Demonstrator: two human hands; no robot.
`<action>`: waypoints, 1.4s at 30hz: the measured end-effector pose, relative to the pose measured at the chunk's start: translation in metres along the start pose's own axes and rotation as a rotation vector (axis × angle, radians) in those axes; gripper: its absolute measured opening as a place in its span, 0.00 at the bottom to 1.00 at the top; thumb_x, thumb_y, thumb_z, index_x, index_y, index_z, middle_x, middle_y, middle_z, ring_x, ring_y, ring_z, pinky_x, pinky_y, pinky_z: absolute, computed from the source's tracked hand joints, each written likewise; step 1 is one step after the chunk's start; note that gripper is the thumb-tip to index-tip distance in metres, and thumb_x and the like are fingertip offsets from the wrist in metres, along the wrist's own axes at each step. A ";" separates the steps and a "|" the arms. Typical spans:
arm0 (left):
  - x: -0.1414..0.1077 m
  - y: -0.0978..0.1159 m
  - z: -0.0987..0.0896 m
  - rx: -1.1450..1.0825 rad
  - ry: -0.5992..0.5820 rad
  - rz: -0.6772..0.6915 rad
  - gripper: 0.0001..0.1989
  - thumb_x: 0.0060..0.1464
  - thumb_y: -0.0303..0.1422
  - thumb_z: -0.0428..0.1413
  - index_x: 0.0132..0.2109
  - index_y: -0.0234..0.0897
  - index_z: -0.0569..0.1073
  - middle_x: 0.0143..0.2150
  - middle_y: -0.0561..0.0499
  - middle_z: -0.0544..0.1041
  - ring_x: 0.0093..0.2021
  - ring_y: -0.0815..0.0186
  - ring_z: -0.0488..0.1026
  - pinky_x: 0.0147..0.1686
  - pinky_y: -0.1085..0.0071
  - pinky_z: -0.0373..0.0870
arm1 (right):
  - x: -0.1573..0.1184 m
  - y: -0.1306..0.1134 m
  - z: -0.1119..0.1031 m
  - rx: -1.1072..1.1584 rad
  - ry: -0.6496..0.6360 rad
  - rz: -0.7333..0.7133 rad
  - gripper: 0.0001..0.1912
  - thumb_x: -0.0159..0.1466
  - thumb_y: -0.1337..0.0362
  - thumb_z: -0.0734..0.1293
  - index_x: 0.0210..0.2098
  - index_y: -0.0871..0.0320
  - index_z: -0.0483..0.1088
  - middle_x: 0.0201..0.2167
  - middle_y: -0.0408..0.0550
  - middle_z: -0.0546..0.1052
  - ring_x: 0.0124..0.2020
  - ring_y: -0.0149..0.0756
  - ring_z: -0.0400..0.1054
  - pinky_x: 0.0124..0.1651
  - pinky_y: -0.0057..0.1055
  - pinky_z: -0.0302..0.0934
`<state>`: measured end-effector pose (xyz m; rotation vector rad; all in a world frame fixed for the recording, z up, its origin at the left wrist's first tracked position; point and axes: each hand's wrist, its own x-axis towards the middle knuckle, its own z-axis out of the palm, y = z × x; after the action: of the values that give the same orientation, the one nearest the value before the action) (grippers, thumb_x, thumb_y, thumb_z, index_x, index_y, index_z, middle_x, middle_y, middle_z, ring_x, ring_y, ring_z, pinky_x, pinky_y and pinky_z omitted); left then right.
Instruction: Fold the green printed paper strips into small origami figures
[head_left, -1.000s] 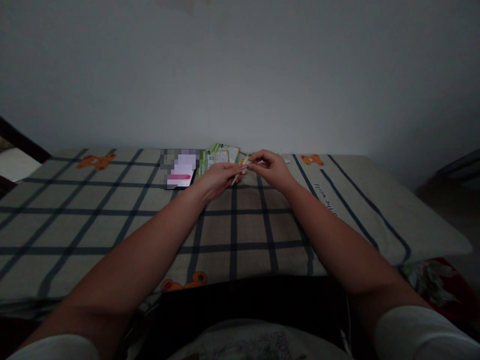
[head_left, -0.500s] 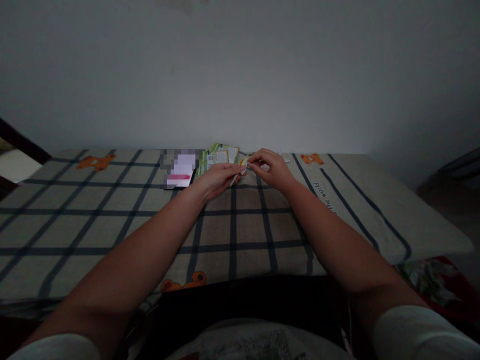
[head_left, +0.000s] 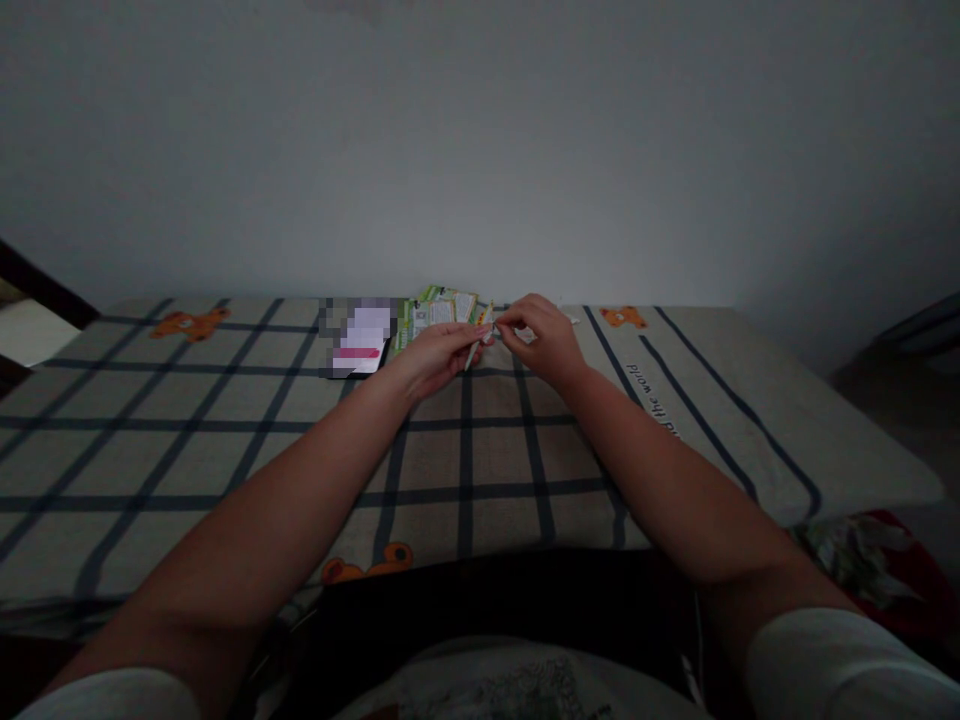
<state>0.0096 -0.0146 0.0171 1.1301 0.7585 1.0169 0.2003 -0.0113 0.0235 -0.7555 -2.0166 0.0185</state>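
Observation:
Over the far middle of the table, my left hand [head_left: 442, 358] pinches a thin, pale green-white packet [head_left: 473, 354] that is tilted nearly edge-on. My right hand [head_left: 541, 338] meets it from the right, thumb and forefinger pressed together at the packet's edge; anything between those fingertips is too small to make out. Just behind my left hand lie several green and white printed packets [head_left: 433, 312], partly overlapping. To their left a phone [head_left: 366, 335] with a lit, partly blurred screen rests on the cloth.
A checked cloth [head_left: 300, 460] with orange bear prints covers the table, which meets a plain wall [head_left: 480, 150]. A small white scrap [head_left: 574, 321] lies beyond my right hand. At the lower right is a red container [head_left: 911, 575] holding crumpled pieces; a dark chair-like frame [head_left: 45, 285] stands left.
The packet in my left hand has turned slightly more upright. My right hand has shifted a little left, its fingertips still at the packet.

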 end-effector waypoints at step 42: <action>-0.003 -0.010 0.000 0.335 0.235 0.374 0.17 0.45 0.41 0.69 0.42 0.39 0.84 0.47 0.44 0.83 0.49 0.57 0.78 0.56 0.58 0.71 | -0.006 0.005 0.019 0.352 0.071 0.423 0.12 0.62 0.55 0.70 0.32 0.56 0.81 0.30 0.47 0.82 0.33 0.35 0.75 0.41 0.33 0.68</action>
<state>0.0116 -0.0185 0.0072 1.4952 0.9502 1.3888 0.1895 -0.0054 0.0065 -0.9213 -1.6911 0.5681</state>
